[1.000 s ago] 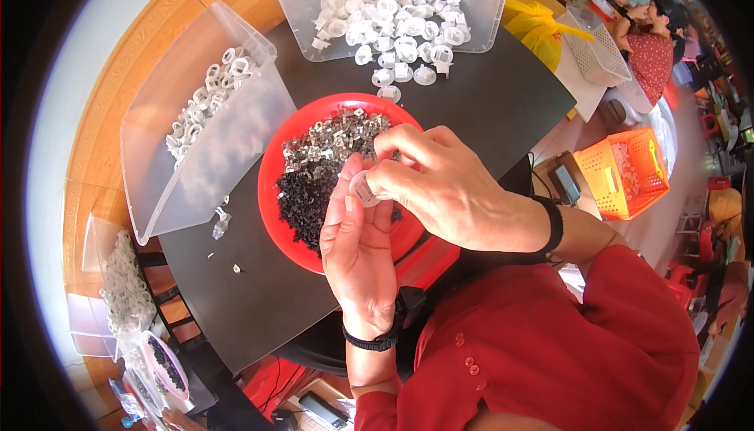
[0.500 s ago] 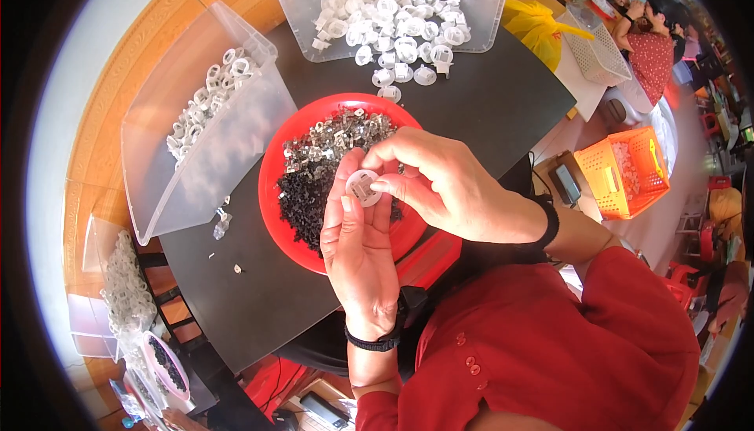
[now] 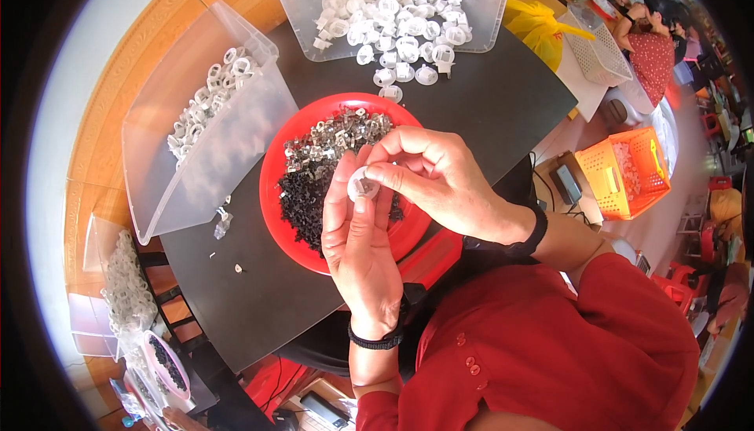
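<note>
A round white piece is mid-frame above the red basin, pinched between left hand thumb and fingers, probably for steadiness. The right hand has its thumb at the piece's upper edge; whether its fingertips clamp anything, I cannot tell. Metal clips and black parts fill the basin, seemingly for easy reach; clear bins flank it, upper left and top centre.

Over a red basin by the near edge of the dark table, the left hand and right hand hold a round white part.
</note>
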A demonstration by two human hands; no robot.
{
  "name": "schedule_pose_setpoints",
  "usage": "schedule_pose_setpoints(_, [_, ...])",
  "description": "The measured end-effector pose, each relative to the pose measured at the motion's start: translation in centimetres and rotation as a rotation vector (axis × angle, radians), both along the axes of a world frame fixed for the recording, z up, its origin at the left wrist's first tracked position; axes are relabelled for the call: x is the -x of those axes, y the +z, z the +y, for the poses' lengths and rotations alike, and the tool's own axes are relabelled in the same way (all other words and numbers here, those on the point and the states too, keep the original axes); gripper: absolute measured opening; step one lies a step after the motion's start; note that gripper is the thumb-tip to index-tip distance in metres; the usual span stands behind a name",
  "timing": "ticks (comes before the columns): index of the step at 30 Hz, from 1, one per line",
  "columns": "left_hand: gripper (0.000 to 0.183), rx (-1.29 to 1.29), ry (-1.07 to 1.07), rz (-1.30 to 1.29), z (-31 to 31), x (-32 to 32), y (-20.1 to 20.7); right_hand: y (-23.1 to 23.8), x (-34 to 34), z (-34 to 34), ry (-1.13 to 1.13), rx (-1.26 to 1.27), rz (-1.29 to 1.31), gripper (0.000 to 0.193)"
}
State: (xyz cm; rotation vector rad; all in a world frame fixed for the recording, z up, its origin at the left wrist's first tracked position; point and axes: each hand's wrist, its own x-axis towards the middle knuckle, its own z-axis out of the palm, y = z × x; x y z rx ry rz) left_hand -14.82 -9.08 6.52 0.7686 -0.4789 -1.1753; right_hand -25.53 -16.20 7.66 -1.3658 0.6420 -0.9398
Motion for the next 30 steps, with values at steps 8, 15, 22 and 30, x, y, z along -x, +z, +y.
schedule_pose_setpoints(8, [0.036, -0.041, 0.027, 0.088, -0.1, -0.4, -0.7, -0.9, -0.4, 0.5, -0.096, 0.182, 0.022, 0.009])
schedule_pose_setpoints(15, [0.034, -0.026, -0.017, 0.166, 0.0, -0.9, -0.9, -1.2, -0.7, 0.8, -0.191, 0.332, 0.048, 0.008])
schedule_pose_setpoints(22, [0.033, -0.018, 0.008, 0.107, 0.1, -0.6, -1.3, -1.6, -0.7, 0.7, -0.154, 0.22, 0.02, 0.007])
schedule_pose_setpoints(30, [0.05, 0.005, -0.042, -0.074, -0.3, -1.3, -1.4, -1.2, -0.1, -0.5, -0.094, 0.114, 0.034, 0.009])
